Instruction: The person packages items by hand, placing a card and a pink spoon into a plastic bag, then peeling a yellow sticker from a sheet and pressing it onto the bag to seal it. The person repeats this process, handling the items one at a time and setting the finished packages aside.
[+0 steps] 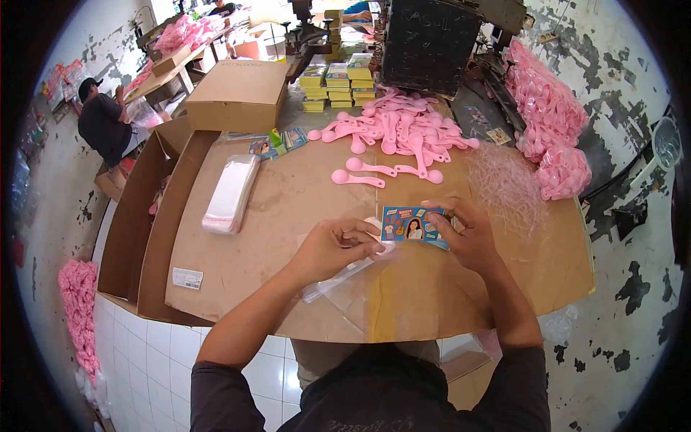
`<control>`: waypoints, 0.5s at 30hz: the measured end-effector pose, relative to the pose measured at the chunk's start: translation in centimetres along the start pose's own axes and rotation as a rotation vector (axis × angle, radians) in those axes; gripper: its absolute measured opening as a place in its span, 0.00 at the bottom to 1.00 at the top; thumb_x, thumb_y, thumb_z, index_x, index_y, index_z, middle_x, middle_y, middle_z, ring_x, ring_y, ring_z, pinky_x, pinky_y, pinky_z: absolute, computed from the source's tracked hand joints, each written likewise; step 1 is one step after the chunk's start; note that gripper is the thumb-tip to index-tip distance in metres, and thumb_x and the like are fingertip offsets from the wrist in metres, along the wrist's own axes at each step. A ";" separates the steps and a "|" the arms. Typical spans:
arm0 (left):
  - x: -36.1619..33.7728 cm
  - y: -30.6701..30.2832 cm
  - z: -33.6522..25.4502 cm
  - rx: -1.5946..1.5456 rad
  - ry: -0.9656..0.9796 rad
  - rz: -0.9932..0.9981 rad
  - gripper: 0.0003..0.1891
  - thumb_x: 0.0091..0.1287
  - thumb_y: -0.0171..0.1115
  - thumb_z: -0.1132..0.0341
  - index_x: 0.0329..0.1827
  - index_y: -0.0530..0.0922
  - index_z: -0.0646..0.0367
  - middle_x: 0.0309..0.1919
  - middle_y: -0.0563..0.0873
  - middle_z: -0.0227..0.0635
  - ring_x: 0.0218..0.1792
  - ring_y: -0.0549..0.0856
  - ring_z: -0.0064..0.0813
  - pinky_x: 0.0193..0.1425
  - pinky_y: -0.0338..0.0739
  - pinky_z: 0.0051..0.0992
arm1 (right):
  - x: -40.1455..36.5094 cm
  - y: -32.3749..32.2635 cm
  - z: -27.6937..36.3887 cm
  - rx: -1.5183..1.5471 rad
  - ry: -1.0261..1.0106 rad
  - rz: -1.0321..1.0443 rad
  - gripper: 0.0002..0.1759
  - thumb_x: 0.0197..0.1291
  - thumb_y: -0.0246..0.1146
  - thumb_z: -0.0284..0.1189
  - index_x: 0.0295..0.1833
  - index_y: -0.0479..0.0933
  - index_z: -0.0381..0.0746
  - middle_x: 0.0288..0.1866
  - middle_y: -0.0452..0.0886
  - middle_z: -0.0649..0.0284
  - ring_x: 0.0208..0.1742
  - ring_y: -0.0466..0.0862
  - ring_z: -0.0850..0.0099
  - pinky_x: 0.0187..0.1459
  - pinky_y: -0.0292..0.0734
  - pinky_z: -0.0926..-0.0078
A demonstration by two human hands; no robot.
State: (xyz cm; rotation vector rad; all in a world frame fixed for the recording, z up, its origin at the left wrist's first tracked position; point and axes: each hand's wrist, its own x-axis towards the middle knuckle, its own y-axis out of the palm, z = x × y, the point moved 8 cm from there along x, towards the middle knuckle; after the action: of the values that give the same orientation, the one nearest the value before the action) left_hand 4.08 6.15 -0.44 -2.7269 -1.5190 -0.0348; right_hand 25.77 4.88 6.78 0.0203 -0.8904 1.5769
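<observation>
My right hand (468, 234) grips a blue printed card (403, 226) with a picture of a person on it, thumb across its right end. Close at its left, my left hand (332, 248) pinches a clear plastic bag (345, 279), whose lower end spreads over the cardboard. A pale pink rounded piece (387, 250) shows by the left fingertips; its kind I cannot tell. Pink measuring spoons (410, 129) lie heaped beyond my hands, with a few loose ones nearer. To the left rests a stack of clear bags (230, 194).
Cardboard (288, 216) covers the worktop. A closed carton (237, 90), card stacks (338, 79) and a dark metal box (425, 47) stand at the back. Pink shreds (507, 187) and bagged spoons (551, 101) lie right. An open carton (137, 223) borders the left; a person (104, 122) sits beyond.
</observation>
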 end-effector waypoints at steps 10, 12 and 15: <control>-0.3 0.4 0.1 -0.021 -0.070 -0.034 0.11 0.76 0.68 0.64 0.48 0.86 0.66 0.31 0.86 0.28 0.27 0.82 0.14 0.31 0.76 0.19 | -0.1 -0.5 -0.9 0.088 0.010 -0.077 0.14 0.67 0.68 0.22 0.57 0.85 0.40 0.45 0.86 0.65 0.37 0.81 0.80 0.39 0.76 0.78; -0.6 0.4 -0.6 -0.018 -0.109 -0.062 0.11 0.76 0.68 0.64 0.47 0.86 0.65 0.29 0.85 0.27 0.23 0.79 0.11 0.27 0.71 0.17 | -0.2 -0.6 -1.1 0.132 0.006 -0.099 0.14 0.67 0.68 0.22 0.58 0.85 0.39 0.46 0.86 0.65 0.39 0.82 0.80 0.40 0.77 0.78; -0.6 0.3 -0.4 0.019 -0.097 -0.080 0.11 0.76 0.69 0.63 0.47 0.86 0.64 0.29 0.84 0.25 0.21 0.75 0.09 0.24 0.65 0.17 | -0.4 -0.7 -1.3 0.108 0.043 -0.081 0.14 0.68 0.68 0.22 0.58 0.85 0.39 0.47 0.86 0.65 0.41 0.82 0.80 0.42 0.77 0.78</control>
State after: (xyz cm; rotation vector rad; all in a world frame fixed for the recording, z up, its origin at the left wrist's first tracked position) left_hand 4.02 5.44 -0.04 -2.6887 -1.6436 0.1116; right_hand 27.08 5.23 6.01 0.0975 -0.7608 1.5427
